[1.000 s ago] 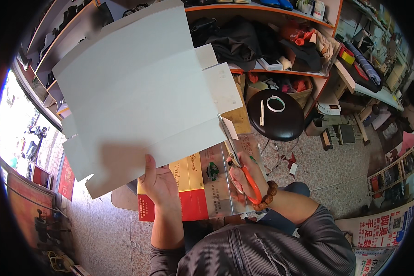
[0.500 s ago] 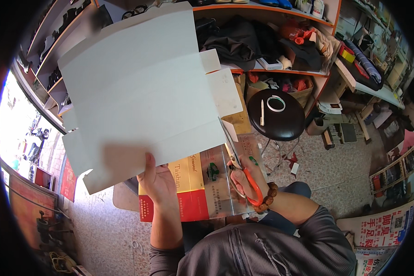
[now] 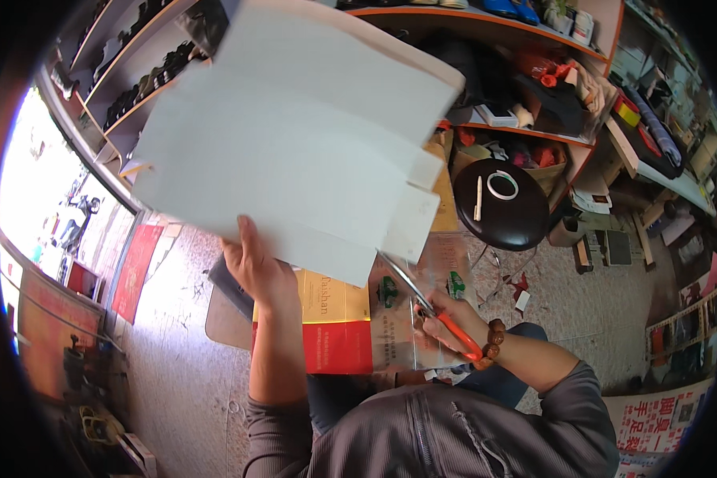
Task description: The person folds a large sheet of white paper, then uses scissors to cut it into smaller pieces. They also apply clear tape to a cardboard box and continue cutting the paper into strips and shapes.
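Observation:
My left hand grips the lower edge of a large flattened cardboard sheet, thumb on its plain pale face. The sheet is tilted up in front of me, with small flaps along its right side. My right hand holds scissors with orange handles. Their blades look nearly together, and the tips are by the sheet's lower right corner. Beneath both hands, over my lap, lies a red and gold printed sheet with a shiny greyish part bearing green marks.
Ahead on the right stands a round black stool with a white pen and a tape roll on it. Shelves of shoes rise at the left. Cloth and bags fill an orange-edged shelf beyond the sheet.
The cardboard sheet has turned clockwise, and my left hand has moved up and slightly left with it. My right hand and the scissors have shifted a little right and down; the blades have come together.

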